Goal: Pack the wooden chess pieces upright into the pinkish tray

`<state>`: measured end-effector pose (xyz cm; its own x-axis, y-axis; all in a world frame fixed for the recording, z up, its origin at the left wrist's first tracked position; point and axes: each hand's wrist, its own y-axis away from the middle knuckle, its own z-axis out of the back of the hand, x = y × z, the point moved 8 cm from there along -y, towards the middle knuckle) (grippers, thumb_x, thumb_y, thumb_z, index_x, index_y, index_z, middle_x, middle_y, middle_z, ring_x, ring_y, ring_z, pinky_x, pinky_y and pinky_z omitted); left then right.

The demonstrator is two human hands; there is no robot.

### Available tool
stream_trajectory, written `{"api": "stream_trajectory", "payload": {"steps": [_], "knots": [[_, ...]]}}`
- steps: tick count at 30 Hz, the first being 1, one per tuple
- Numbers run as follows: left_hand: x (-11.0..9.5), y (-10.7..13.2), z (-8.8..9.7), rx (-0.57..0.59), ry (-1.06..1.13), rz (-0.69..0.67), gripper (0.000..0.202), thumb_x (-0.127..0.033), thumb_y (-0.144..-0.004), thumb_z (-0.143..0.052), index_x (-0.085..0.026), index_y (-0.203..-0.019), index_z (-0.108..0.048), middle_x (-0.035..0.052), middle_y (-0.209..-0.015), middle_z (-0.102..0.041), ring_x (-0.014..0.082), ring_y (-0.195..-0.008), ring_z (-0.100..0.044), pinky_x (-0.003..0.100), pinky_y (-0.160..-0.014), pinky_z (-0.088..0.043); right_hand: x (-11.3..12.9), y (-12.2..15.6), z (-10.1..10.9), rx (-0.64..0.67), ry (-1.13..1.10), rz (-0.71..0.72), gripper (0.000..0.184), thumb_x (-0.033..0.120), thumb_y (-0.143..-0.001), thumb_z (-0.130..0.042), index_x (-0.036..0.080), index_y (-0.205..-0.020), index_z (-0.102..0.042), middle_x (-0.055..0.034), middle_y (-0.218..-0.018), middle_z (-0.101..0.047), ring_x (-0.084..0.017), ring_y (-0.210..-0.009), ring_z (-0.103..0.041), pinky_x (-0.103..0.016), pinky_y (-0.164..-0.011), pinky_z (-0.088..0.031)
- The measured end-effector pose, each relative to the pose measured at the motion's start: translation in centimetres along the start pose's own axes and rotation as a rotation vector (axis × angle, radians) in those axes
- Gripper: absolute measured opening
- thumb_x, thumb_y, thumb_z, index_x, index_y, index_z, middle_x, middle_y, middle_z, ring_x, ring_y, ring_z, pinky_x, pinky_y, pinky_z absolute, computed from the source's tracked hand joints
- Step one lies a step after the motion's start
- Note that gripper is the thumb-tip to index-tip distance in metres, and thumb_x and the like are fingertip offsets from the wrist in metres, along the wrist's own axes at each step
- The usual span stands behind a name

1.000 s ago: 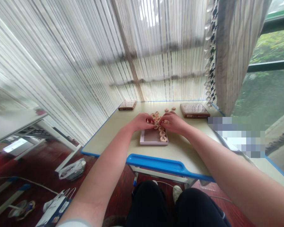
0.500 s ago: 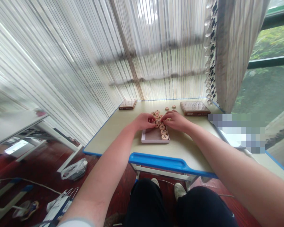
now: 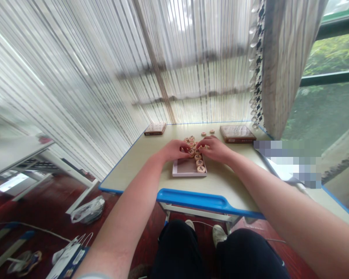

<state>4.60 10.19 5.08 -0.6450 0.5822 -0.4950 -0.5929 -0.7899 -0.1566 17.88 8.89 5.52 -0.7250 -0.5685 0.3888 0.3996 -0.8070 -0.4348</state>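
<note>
A shallow white box tray (image 3: 182, 169) lies on the table in front of me. Round wooden Chinese chess pieces with dark characters run in a column along its right side, the nearest piece (image 3: 201, 169) in the front corner. From the left, my left hand (image 3: 177, 148) closes its thumb and fingers on a Chinese chess piece (image 3: 191, 152) over the tray. My right hand (image 3: 213, 148) reaches in from the other side, its fingertips pinching at another piece (image 3: 197, 151) at the column's far end. Several more pieces (image 3: 191, 138) are clustered behind the hands, partly hidden.
Two loose pieces (image 3: 203, 134) lie farther back. A flat brown box (image 3: 237, 134) sits at the back right, a smaller one (image 3: 155, 128) at the back left. The table (image 3: 128, 162) has a blue edge with a moulded groove (image 3: 192, 198). Striped curtains (image 3: 104, 58) hang behind it.
The view has shifted slightly, so everything appears a little farther left. Both hands stay at the tray with nearly the same grip.
</note>
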Motion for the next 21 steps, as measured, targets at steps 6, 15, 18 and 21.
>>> {"api": "stream_trajectory", "payload": {"steps": [6,15,18,21], "knots": [[0.1,-0.1,0.0,-0.021,-0.034,-0.025,0.027,-0.033,-0.066,-0.064,-0.019,-0.088,-0.071,0.0006,-0.078,-0.067,0.0127,-0.068,-0.055,0.023,-0.063,-0.041,0.1,-0.1,0.0,-0.006,-0.035,-0.013,0.017,0.022,-0.072,-0.056,0.021,-0.080,-0.071,-0.0054,-0.083,-0.063,-0.021,-0.088,-0.051,-0.031,-0.081,-0.039],[0.5,-0.2,0.0,-0.005,0.014,0.002,0.039,-0.040,-0.061,-0.069,-0.017,-0.093,-0.068,0.0012,-0.077,-0.062,0.0130,-0.068,-0.053,0.023,-0.060,-0.041,-1.1,0.0,0.1,-0.059,-0.154,-0.101,0.018,0.024,-0.071,-0.056,0.019,-0.081,-0.070,-0.0033,-0.079,-0.065,-0.017,-0.078,-0.054,-0.028,-0.073,-0.041],[0.8,-0.3,-0.3,0.007,0.025,0.010,0.040,-0.038,-0.060,-0.069,-0.018,-0.095,-0.067,0.0005,-0.077,-0.061,0.0124,-0.067,-0.052,0.023,-0.060,-0.040,-1.3,-0.1,0.4,-0.104,-0.162,-0.100,0.019,0.022,-0.070,-0.054,0.019,-0.080,-0.070,-0.0032,-0.079,-0.064,-0.017,-0.078,-0.054,-0.029,-0.073,-0.041],[0.8,-0.4,-0.5,0.015,0.034,0.014,0.040,-0.037,-0.059,-0.070,-0.018,-0.095,-0.065,-0.0002,-0.076,-0.060,0.0118,-0.067,-0.051,0.023,-0.059,-0.040,-2.7,-0.1,1.0,-0.195,-0.169,-0.182,0.023,0.019,-0.069,-0.051,0.018,-0.082,-0.070,-0.0042,-0.081,-0.064,-0.017,-0.077,-0.054,-0.029,-0.075,-0.042]]}}
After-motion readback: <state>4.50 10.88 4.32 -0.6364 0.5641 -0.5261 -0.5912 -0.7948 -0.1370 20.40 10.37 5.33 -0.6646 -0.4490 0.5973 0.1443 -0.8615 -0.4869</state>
